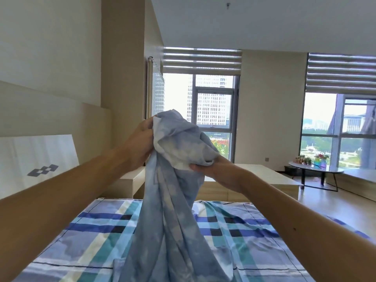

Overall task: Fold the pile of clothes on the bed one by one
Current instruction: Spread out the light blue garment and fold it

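1. Left hand (140, 143): fingers curled round the bunched top of the garment (168, 200).
2. Right hand (219, 171): gripping a lower fold.
3. Garment: pale blue, mottled, lifted, hanging to the bed (244, 241).
4. Bed: checked cover.

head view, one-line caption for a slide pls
Left hand and right hand grip a bunched pale blue garment held up over the plaid bed.

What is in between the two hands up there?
A bunched-up wad of the blue and white cloth. The left hand grips one side and the right hand the other. The rest hangs over the plaid bed. The head view shows it.
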A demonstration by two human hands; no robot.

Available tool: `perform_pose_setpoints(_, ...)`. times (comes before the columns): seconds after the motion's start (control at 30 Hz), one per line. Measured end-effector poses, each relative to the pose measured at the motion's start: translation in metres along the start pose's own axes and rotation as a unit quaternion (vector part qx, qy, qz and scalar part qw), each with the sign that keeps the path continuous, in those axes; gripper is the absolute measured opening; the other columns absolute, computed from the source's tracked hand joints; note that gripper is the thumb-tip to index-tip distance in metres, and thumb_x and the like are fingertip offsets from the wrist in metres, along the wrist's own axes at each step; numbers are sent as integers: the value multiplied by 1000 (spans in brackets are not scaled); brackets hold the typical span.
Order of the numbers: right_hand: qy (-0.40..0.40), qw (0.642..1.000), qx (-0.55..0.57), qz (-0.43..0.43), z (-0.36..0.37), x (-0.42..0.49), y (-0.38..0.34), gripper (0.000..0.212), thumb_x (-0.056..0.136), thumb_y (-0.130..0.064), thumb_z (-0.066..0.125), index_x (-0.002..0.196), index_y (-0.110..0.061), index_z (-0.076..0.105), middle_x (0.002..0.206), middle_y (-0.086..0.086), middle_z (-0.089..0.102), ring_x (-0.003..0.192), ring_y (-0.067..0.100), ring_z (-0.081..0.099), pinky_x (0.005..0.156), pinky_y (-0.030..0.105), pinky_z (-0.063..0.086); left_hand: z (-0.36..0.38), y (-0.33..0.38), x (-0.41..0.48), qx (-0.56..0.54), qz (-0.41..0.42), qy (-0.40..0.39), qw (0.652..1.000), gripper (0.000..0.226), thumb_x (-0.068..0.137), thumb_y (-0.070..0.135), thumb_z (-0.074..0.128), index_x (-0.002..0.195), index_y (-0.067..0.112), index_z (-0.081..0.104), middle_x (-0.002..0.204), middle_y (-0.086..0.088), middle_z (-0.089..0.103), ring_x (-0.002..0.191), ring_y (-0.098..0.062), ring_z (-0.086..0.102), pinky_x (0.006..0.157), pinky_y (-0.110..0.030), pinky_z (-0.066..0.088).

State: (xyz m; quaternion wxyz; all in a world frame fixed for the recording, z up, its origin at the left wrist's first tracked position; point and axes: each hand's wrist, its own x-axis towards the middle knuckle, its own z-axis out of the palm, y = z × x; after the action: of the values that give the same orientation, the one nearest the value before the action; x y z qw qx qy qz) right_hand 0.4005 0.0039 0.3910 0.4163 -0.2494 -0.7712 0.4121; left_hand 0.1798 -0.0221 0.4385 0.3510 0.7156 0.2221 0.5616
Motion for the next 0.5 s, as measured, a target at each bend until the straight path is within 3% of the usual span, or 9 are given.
perform_pose_setpoints(0.07, -8, 997, 70, -33, 4, 3, -1, 59, 70, -27, 86, 123, -23, 60, 112, -5, 74, 111, 17, 67, 90, 29, 56, -4, -2, -6, -16, -6, 16, 1000, 68, 107, 12, 36, 56, 32, 75, 63, 10, 68, 61, -2, 65, 57, -14, 51)
perform_pose_setpoints(0.13, 7, 993, 115, -38, 11, 7, 0, 75, 52, -43, 94, 115, -15, 63, 98, -3, 76, 96, 14, 72, 77, 24, 57, -10, -9, -12, -5, 7, 33, 999, 49, 102, 21, 53, 62, 34, 78, 68, 11, 70, 66, -1, 67, 61, -14, 53)
perform_pose_setpoints(0.17, 27, 991, 123, -37, 14, 8, 3, 71, 47, -45, 95, 106, -15, 69, 92, -3, 76, 90, 13, 73, 73, 22, 57, -13, -15, -15, 2, 13, 37, 999, 30, 93, 26, 64, 67, 33, 79, 72, 10, 72, 72, -2, 68, 64, -15, 54)
perform_pose_setpoints(0.23, 60, 990, 122, -45, 23, 7, 2, 43, 51, -38, 87, 88, -20, 75, 80, -4, 76, 82, 14, 72, 68, 21, 56, -15, -29, -19, 17, -5, 60, 998, 2, 82, 28, 77, 80, 27, 78, 74, 10, 73, 82, -9, 69, 67, -16, 55)
perform_pose_setpoints(0.3, 94, 989, 103, -40, 26, 8, 10, 32, 61, -29, 78, 89, -15, 71, 76, -4, 76, 79, 14, 72, 65, 21, 56, -21, -46, -27, 39, -66, 76, 994, 23, 71, 30, 89, 89, 23, 76, 76, 12, 75, 87, -12, 70, 72, -17, 58)
perform_pose_setpoints(0.37, 127, 990, 67, -10, 24, 11, 24, 22, 78, -17, 77, 96, -7, 70, 84, 6, 77, 82, 19, 73, 70, 30, 60, -27, -62, -33, 57, -175, 56, 981, 59, 46, 34, 100, 98, 16, 78, 96, -3, 78, 96, -18, 72, 90, -34, 59)
perform_pose_setpoints(0.4, 139, 989, 42, 12, 22, 15, 31, 18, 87, -11, 73, 102, -2, 71, 93, 14, 76, 87, 26, 72, 77, 37, 61, -28, -67, -34, 77, -230, 42, 969, 67, 46, 24, 100, 106, 11, 75, 105, -12, 75, 100, -24, 71, 94, -43, 58)
perform_pose_setpoints(0.43, 148, 988, 13, 33, 18, 19, 36, 17, 91, -8, 69, 106, 0, 70, 98, 19, 75, 90, 30, 70, 82, 43, 58, -29, -69, -28, 110, -262, 36, 958, 64, 52, 17, 96, 110, 8, 71, 109, -17, 72, 100, -27, 68, 93, -45, 57)
perform_pose_setpoints(0.5, 188, 980, -40, 43, 3, 31, 28, 8, 93, -6, 66, 100, -4, 71, 94, 17, 74, 88, 28, 69, 77, 40, 59, -23, -58, 3, 215, -249, 48, 943, 38, 75, 11, 83, 108, 3, 67, 105, -17, 68, 94, -23, 64, 82, -33, 57)
